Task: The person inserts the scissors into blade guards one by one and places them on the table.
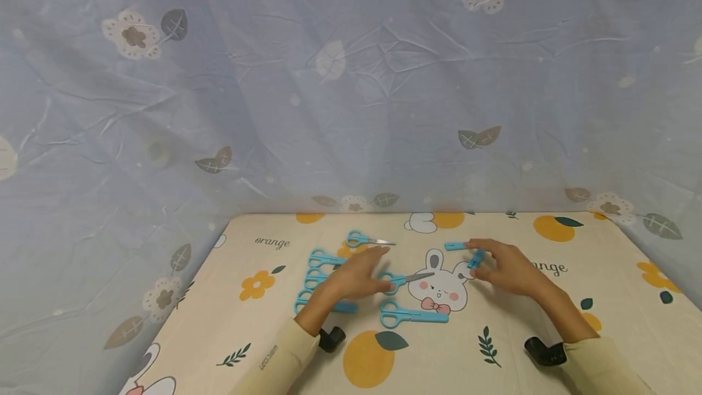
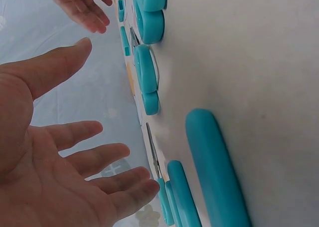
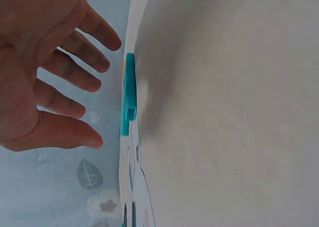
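My left hand (image 1: pixel 353 276) hovers above the table, fingers spread and holding nothing; its palm shows in the left wrist view. Just past its thumb lie bare-bladed scissors (image 1: pixel 415 277) with blue handles. Another bare-bladed pair of scissors (image 1: pixel 381 241) lies behind that hand. To its left is a column of sheathed scissors (image 1: pixel 318 258), partly hidden by the hand and forearm. Closer to me are sheathed scissors (image 1: pixel 419 316). My right hand (image 1: pixel 507 268) hovers with loosely spread fingers, apart from two loose blue blade covers, one cover (image 1: pixel 454 246) farther left, the other cover (image 1: pixel 476 258) beside its fingers.
A cream cloth (image 1: pixel 439 358) printed with oranges, flowers and a rabbit covers the table. Behind and at both sides hangs a pale blue patterned curtain (image 1: pixel 351 139). A black device (image 1: pixel 331 339) sits at the left wrist, another black device (image 1: pixel 544 352) at the right wrist.
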